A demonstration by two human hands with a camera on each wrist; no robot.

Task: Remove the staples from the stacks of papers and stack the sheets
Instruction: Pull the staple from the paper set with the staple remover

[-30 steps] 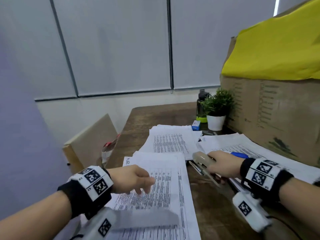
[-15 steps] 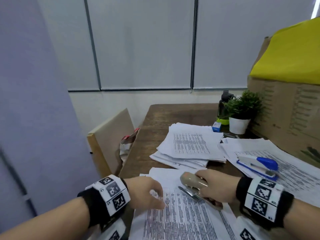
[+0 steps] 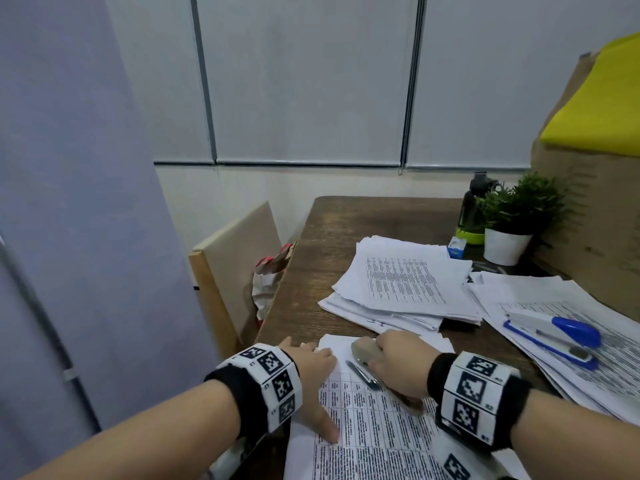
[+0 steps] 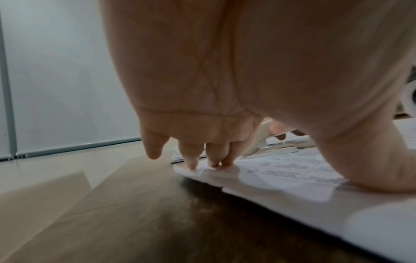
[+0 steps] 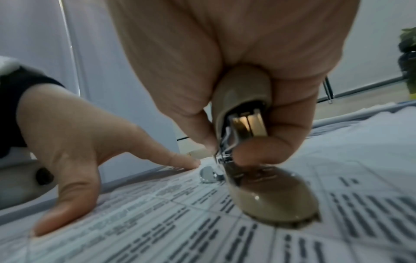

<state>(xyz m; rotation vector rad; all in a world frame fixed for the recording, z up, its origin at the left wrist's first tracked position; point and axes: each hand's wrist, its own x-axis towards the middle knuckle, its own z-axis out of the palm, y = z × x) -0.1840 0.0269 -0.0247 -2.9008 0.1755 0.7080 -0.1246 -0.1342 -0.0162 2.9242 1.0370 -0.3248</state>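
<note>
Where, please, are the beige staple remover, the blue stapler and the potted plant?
beige staple remover [image 5: 245,99], right wrist view, upper handle.
blue stapler [image 3: 575,332], head view, blue top.
potted plant [image 3: 506,247], head view, white pot.

A: Left hand [image 3: 311,372] since last entry?

B: Slid forward to the far left corner of the printed white paper stack [image 3: 374,441]; fingertips [image 4: 213,164] now press its edge, thumb splayed back.

A: Right hand [image 3: 398,365]?

B: Carried the beige plastic stapler-like tool [image 5: 249,142] leftward onto that stack; its lower end touches the sheet.
</note>
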